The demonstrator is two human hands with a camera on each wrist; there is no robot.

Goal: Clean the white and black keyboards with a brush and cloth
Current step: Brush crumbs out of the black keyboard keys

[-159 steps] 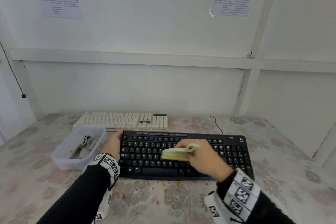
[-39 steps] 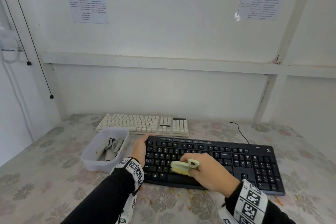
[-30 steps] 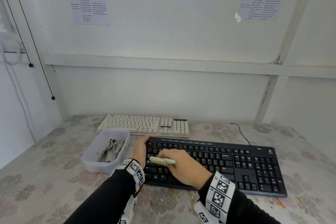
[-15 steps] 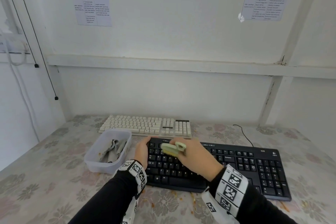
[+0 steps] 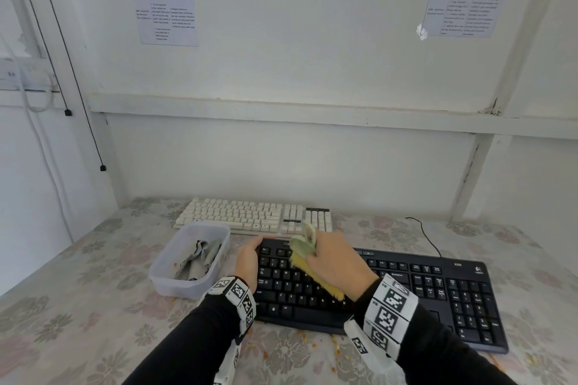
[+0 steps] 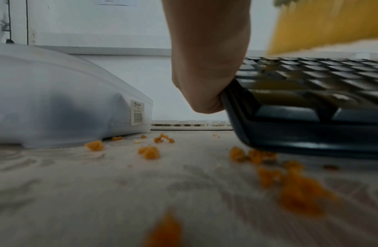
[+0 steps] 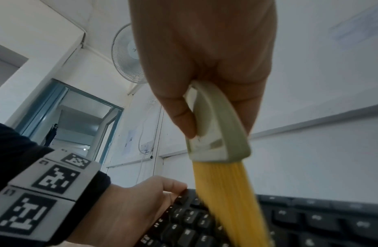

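right hand [image 5: 339, 266] grips brush [image 7: 217, 133] | left hand [image 5: 248, 261] steadies black keyboard [image 5: 438, 291] (left end)

Clear plastic tub [image 5: 162, 272] at lower left of the head view, on the flowered tablecloth [image 5: 62, 306]; orange crumbs [image 6: 149, 152] scattered below centre in the left wrist view; two printed sheets [image 5: 165, 9] taped high on the wall; a fan [image 7: 125, 53] upper left in the right wrist view

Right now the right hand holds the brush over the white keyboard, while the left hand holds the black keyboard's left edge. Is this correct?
Not quite. The head view shows the right hand holding the brush over the black keyboard, not the white keyboard. The left hand does hold its left edge.
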